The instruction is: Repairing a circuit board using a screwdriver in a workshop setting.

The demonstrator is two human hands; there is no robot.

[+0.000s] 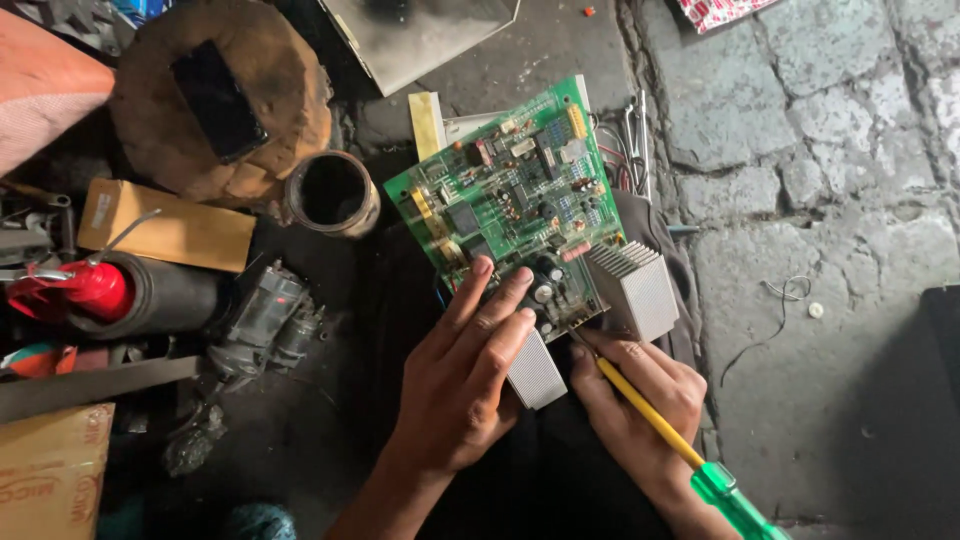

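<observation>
A green circuit board [510,190] with many small parts and two finned silver heat sinks [637,288] rests tilted on my lap. My left hand [470,370] lies on the board's near edge, fingers spread over the dark capacitors and touching the smaller heat sink [537,372]. My right hand [640,420] grips a screwdriver [655,425] with a yellow shaft and a green translucent handle [735,503]. Its tip points at the board's near edge between the two heat sinks, partly hidden by my fingers.
To the left lie a rusty round drum with a dark phone [217,100] on it, an open metal can [333,192], a red-tipped black cylinder [110,292], a grey motor [262,320] and cardboard boxes [50,470]. Cracked stone paving [820,200] and loose wire [785,290] are on the right.
</observation>
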